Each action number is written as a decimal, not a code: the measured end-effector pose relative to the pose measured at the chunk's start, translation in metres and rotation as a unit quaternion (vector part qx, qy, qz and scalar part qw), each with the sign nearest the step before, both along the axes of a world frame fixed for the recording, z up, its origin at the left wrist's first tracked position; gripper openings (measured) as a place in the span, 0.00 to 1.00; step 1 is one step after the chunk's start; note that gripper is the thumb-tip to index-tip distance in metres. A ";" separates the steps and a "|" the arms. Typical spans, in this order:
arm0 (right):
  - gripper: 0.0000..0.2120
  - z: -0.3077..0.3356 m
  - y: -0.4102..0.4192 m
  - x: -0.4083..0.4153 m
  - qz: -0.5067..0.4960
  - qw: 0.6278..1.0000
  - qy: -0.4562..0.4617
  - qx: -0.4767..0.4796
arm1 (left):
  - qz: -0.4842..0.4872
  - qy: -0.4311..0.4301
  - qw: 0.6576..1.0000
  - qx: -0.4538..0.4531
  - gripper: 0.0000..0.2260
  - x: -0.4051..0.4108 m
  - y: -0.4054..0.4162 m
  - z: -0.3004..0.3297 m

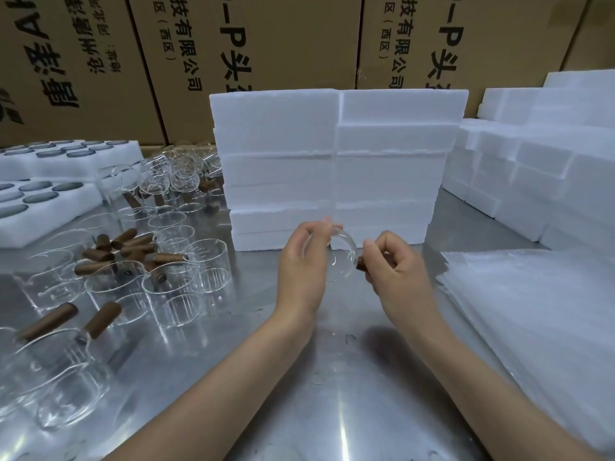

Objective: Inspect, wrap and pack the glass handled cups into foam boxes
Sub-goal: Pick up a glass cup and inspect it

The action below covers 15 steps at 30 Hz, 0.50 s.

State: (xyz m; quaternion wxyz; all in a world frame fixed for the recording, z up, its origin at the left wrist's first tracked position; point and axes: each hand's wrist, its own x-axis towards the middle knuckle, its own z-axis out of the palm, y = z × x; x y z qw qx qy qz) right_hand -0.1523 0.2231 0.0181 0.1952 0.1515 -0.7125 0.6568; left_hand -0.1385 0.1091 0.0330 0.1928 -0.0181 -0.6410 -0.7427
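Now both hands hold one glass cup [336,257] in the air above the metal surface [332,377], in front of the stack of foam boxes [336,168]. The left hand [301,261] grips the clear body of the cup, with the fingertips pinching its rim at the top. The right hand [394,264] is curled around the brown handle [360,263], of which only the end near the glass shows. The cup lies on its side between the two hands.

On the left part of the surface many more cups [186,271] with brown handles stand and lie close together. Behind them are white foam trays [50,168] with round dark discs in them. On the right lies a pile of thin white foam sheets [532,327], and more foam boxes [532,161] are stacked behind it. Cardboard cartons [249,44] with printed characters stand at the back.
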 end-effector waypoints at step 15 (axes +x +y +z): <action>0.14 0.012 0.021 -0.003 0.047 0.970 -0.208 -0.114 | -0.245 -0.006 0.968 -0.045 0.23 0.000 -0.024 0.003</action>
